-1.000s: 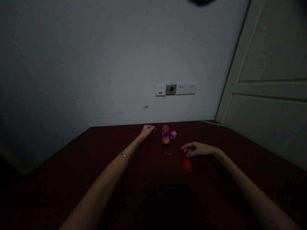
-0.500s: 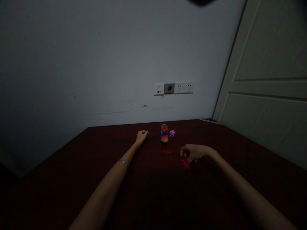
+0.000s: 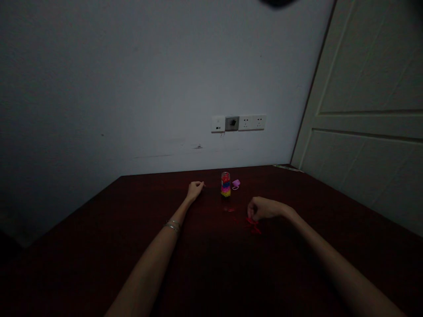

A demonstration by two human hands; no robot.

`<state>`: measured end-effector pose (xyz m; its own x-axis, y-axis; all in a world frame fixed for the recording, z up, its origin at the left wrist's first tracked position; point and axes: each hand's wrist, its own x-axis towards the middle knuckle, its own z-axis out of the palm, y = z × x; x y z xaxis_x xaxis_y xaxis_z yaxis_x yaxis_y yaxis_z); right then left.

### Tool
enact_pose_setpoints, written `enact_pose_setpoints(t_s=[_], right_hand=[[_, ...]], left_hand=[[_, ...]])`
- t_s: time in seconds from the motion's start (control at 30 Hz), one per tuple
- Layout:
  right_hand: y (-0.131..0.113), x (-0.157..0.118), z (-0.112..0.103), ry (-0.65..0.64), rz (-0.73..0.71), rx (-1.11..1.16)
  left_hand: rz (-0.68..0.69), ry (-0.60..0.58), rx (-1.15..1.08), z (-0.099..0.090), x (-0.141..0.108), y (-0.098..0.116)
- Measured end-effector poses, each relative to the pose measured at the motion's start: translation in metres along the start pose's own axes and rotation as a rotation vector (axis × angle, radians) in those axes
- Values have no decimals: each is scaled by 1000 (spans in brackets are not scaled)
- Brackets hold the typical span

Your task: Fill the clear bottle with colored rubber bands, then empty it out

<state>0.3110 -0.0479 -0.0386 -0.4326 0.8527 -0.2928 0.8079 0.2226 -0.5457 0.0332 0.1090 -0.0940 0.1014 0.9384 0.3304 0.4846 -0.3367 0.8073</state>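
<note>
In the head view my right hand [image 3: 262, 208] is bent down at the wrist, its fingertips pinched together at a small pile of red pieces [image 3: 255, 228] on the dark table. A thin red piece appears to be between those fingertips, too dim to tell its kind. My left hand [image 3: 195, 189] rests on the table farther back, fingers curled in, and nothing shows in it. To its right stands an open clear jar [image 3: 225, 185] with layers of yellow, pink, blue and red pieces inside. Beside the jar lies a pink-purple cap with a loop [image 3: 235, 183].
The dark reddish table [image 3: 198, 264] meets a pale wall [image 3: 148, 88] at the back. Sockets and switches [image 3: 245, 123] are on the wall above the jar. A panelled door [image 3: 363, 110] rises on the right. Faint red reflections show between the jar and my right hand.
My right hand's fingers have drawn together at the left edge of the red pile, uncovering more of it. My left hand, the jar and the cap stay in place; the view shifts slightly.
</note>
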Motion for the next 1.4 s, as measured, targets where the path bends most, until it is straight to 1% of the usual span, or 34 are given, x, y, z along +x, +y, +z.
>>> enact_pose_setpoints(t_s=[0.23, 0.4, 0.57, 0.77, 0.87, 1.0, 1.1, 1.17, 1.27, 1.4], right_hand=[[2, 1, 0, 5, -54, 70], [0, -1, -2, 18, -103, 190], [-2, -3, -6, 24, -77, 285], [-6, -5, -7, 69, -79, 336], [-7, -8, -11, 137, -82, 423], [-5, -6, -24, 257, -42, 495], [-4, 2, -37, 328, -20, 505], [-6, 9, -47, 363, -31, 503], [-14, 23, -66, 404, -80, 478], [-31, 43, -89, 453, -86, 358]], left_hand=[[19, -20, 66, -1, -2, 2], [28, -35, 100, 0, -3, 2], [27, -40, 110, -1, -6, 6], [20, -47, 108, -1, -5, 4], [33, -50, 120, 1, -3, 1], [54, -59, 136, 2, -3, 1], [50, -69, 144, 1, -4, 2], [47, -71, 145, 1, -4, 3], [60, -70, 136, 0, -5, 3], [57, -68, 124, 0, -5, 3]])
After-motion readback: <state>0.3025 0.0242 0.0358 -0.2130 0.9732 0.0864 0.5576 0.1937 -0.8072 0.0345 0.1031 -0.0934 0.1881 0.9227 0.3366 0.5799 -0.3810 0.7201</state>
